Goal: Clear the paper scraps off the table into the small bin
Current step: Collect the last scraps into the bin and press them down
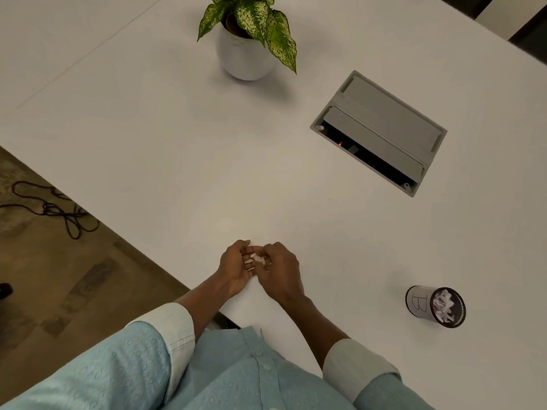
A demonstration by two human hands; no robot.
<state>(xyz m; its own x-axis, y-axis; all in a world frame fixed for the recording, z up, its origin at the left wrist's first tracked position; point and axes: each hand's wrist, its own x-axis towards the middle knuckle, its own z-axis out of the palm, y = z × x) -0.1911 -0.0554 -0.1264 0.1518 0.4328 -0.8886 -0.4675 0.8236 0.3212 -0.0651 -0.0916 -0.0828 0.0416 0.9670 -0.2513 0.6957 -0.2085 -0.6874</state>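
Paper scraps (257, 258) pinched between left hand (235, 266) and right hand (279, 269), both curled together over the table (177, 143). Small bin (435, 306) well apart, off to the right, already holding scraps.

One desk (148, 143). On it: one potted plant (247, 37), one grey cable box (381, 128) right of the plant, one small bin (435, 306). Two hands, left (236, 267) and right (281, 270), share a few paper scraps (258, 258), too small to count.

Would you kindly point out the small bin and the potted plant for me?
small bin (420, 303), head view, on its side wall.
potted plant (245, 59), head view, on the white pot's front.
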